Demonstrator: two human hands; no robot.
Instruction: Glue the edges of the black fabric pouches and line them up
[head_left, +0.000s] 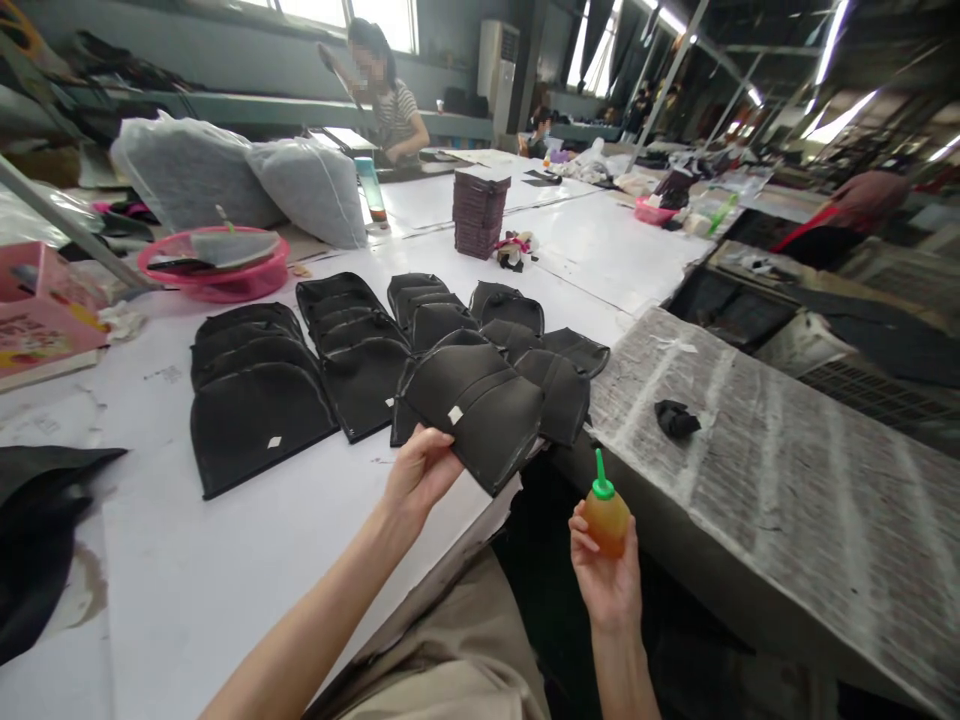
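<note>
My left hand (421, 470) pinches the near edge of a black fabric panel (480, 395) that has a small white tag and a seam line across it. The panel is tilted up above other black pieces. In my right hand (609, 570) is a squeeze bottle (606, 522) of amber liquid, upright, its green nozzle pointing up. It is held over the gap beside the table, apart from the panel. More black panels lie in overlapping rows, among them a left-hand row (259, 420) and a middle row (364, 370) on the white table (225, 570).
A pink basket (247, 285) and a pink box (45, 310) stand at left, before bulging bags (195, 170). Behind the panels are a dark stack (478, 215) and a bottle (370, 190). At right, a wrapped surface (757, 470) bears a black scrap (676, 419). A person (390, 110) sits across.
</note>
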